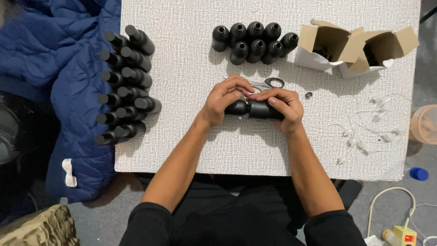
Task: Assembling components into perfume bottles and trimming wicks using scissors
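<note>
A white, textured table [182,150] filled the middle of the view, lit evenly from above with soft shadows. A blue quilted cloth [68,91] lay bunched against its left edge, over a grey floor [104,218] where a mottled tan cushion [38,228] showed at the bottom left corner. At the lower right, a white cable [387,196] curled across the floor beside a small blue cap [419,173].

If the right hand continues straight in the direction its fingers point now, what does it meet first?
The right hand points leftward along the black bottle it holds, so it would probably first meet the left hand, whose fingers already seem to touch it.
</note>
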